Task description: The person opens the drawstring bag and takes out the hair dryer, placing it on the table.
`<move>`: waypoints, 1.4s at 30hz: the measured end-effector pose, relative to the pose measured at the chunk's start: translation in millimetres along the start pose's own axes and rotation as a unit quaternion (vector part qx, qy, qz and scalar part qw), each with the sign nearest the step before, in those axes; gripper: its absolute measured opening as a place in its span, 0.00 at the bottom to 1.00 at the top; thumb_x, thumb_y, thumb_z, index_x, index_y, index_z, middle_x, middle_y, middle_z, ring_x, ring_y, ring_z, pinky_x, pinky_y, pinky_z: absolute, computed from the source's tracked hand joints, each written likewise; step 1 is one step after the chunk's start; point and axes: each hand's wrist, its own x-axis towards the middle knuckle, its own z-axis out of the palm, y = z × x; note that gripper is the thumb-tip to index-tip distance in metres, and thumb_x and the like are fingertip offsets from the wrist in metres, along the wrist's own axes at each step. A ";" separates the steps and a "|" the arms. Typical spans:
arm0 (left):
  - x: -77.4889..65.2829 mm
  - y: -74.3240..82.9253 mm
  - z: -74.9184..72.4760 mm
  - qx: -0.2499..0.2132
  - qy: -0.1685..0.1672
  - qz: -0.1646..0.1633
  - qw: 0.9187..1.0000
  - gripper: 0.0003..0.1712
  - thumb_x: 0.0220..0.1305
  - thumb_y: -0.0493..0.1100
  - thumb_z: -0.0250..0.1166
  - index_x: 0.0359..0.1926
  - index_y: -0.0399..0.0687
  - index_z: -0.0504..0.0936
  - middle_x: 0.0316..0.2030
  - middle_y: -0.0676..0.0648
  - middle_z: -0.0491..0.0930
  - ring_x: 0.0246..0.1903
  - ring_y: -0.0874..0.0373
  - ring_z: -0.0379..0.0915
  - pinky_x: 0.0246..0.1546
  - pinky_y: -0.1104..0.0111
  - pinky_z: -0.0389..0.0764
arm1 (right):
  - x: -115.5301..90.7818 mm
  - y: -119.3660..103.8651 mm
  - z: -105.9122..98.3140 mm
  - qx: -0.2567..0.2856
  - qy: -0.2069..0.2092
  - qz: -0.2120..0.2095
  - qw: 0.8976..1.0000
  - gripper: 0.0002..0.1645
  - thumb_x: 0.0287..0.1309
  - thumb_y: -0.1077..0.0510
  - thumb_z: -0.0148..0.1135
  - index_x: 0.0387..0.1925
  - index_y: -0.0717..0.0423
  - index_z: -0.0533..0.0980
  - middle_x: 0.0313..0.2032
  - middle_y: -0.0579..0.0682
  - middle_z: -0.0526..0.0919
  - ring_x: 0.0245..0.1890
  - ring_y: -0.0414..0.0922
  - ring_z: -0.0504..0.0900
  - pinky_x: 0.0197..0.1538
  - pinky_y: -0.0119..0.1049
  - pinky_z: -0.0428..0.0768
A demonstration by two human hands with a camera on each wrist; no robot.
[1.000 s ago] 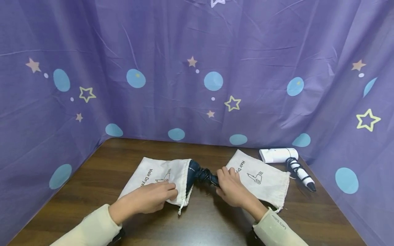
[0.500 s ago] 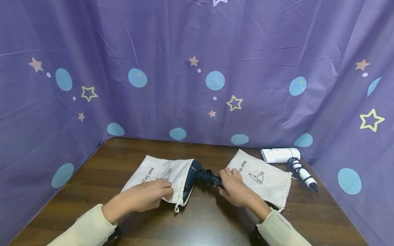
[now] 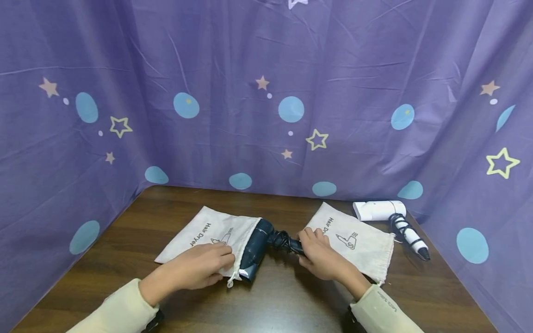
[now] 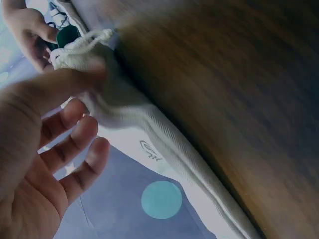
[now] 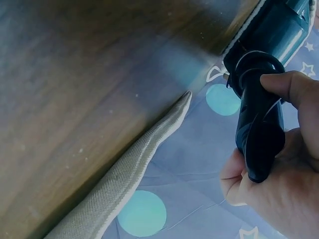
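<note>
A dark hair dryer (image 3: 257, 243) lies with its barrel partly in the mouth of a white drawstring bag (image 3: 239, 226) printed "Hair Dryer". The barrel's near end shows outside the bag. My right hand (image 3: 324, 255) grips the dryer's handle (image 5: 260, 119), which has its black cord wound around it. At the bag's near edge my left hand (image 3: 197, 266) pinches the cloth. In the left wrist view, the thumb lies over the bag (image 4: 124, 107) close to the knotted drawstring (image 4: 89, 42), and the other fingers are loosely bent.
A second printed bag (image 3: 358, 240) lies flat under and beyond my right forearm; something dark shows by its near edge. Behind it, at the right, rests a white hair dryer (image 3: 378, 210) with a black cord around its handle. A purple curtain (image 3: 233, 138) borders the wooden table (image 3: 266, 300).
More of the dark dryer's barrel shows outside the bag, its near end now visible. The bag's mouth has shifted left at its near side. My right hand has moved slightly right.
</note>
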 end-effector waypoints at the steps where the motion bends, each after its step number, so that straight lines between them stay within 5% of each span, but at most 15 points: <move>1: 0.9 0.6 0.0 0.000 0.006 0.000 1.000 0.22 0.45 0.37 0.79 0.35 0.54 0.73 0.31 0.60 0.67 0.33 0.63 0.67 0.33 0.70 0.74 | 0.1 0.0 0.5 0.000 0.001 -0.001 1.000 0.23 0.56 0.60 0.71 0.50 0.58 0.71 0.41 0.48 0.71 0.39 0.48 0.63 0.42 0.41 0.63; 6: 0.7 -0.1 0.0 -0.023 0.019 0.000 1.000 0.22 0.40 0.29 0.71 0.32 0.55 0.73 0.30 0.61 0.68 0.33 0.65 0.68 0.30 0.73 0.72 | 0.2 -0.3 0.7 0.000 0.004 -0.005 1.000 0.23 0.56 0.60 0.71 0.50 0.58 0.71 0.40 0.48 0.71 0.39 0.47 0.63 0.42 0.41 0.62; 27: -14.1 -11.8 3.7 -0.070 0.003 -0.033 0.997 0.22 0.39 0.25 0.63 0.28 0.56 0.67 0.28 0.62 0.60 0.31 0.67 0.60 0.31 0.75 0.66 | -20.7 26.0 -19.7 0.028 -0.017 -0.045 0.998 0.20 0.60 0.61 0.67 0.52 0.50 0.72 0.41 0.39 0.71 0.40 0.41 0.64 0.46 0.39 0.65; 42: -21.3 -7.3 -1.5 -0.091 -0.039 -0.080 0.992 0.22 0.41 0.26 0.61 0.28 0.59 0.67 0.28 0.63 0.60 0.31 0.67 0.60 0.27 0.74 0.64 | -15.9 35.4 -41.9 0.030 0.019 -0.037 0.999 0.17 0.65 0.59 0.66 0.52 0.53 0.72 0.41 0.40 0.71 0.38 0.41 0.64 0.43 0.38 0.65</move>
